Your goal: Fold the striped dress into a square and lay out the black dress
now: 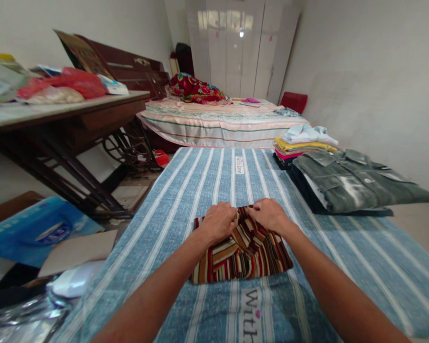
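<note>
A folded garment (pixel 232 267) with brown, red, cream and black stripes lies on the blue striped cover (pixel 186 190). Its middle is creased and bunched. My left hand (pixel 219 220) grips the far edge with fingers curled into the fabric. Close beside it, my right hand (pixel 270 215) pinches the same edge a little to the right. The fingertips of both hands are partly hidden by the hands and cloth. What kind of garment it is I cannot tell.
At the right sit folded grey-green denim clothes (pixel 364 183) and a stack of colourful folded clothes (pixel 303 143). On the left stands a table (pixel 128 102) with plastic bags, above a blue package (pixel 46 233). A bed (pixel 214 126) and white wardrobe (pixel 232 57) fill the back.
</note>
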Demonstrator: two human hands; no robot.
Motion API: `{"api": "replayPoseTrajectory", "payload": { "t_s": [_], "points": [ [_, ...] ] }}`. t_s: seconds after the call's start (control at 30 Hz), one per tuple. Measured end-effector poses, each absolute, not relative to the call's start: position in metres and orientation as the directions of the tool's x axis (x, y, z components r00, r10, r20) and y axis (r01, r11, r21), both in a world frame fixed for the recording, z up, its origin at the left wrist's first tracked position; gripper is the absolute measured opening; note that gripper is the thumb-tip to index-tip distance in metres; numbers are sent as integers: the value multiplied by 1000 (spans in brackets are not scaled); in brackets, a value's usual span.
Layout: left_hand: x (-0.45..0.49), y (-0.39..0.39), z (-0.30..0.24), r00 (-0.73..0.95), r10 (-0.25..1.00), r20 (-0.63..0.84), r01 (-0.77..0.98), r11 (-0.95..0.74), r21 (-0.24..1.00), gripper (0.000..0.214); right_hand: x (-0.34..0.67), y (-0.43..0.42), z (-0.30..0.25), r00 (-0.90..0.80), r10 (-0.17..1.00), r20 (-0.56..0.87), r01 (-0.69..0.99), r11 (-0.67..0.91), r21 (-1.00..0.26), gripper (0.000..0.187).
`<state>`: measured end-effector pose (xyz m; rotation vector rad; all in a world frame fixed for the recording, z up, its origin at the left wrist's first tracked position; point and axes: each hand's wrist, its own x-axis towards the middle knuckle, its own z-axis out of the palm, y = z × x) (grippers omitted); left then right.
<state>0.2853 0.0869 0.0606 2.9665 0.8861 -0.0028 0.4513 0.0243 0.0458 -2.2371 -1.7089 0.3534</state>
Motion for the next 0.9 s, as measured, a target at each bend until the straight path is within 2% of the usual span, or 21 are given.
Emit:
{"api": "replayPoseTrajectory", "payload": {
  "t_s": [0.07,0.13,0.23,0.33,0.47,0.57,0.77,0.9],
  "points": [
    [285,90,57,848,530,-5,529,-847,54,12,457,16,45,278,960,27,872,-240,-427,35],
    [284,93,55,860,511,-5,510,-858,66,13,463,7,42,313,949,32,789,-241,-565,30],
    [285,96,55,874,485,-13,485,-872,71,15,471,-4,36,326,945,-2,507,-176,-844,19],
    [287,97,57,883,468,-34,469,-882,51,17,475,-10,32,321,947,-17,268,-108,-957,14],
    [289,98,60,896,438,-78,442,-896,45,17,475,-13,33,365,924,-111,28,-130,-991,10],
    [284,103,60,910,407,-74,413,-906,96,15,473,-17,36,367,915,-166,-67,-152,-986,14],
    [272,114,64,930,367,2,338,-861,380,9,476,-25,39,319,923,-216,-231,-145,-962,25],
    [266,114,71,908,415,-51,385,-780,493,11,481,-28,35,284,919,-273,-362,-161,-918,31]
  ]
}}
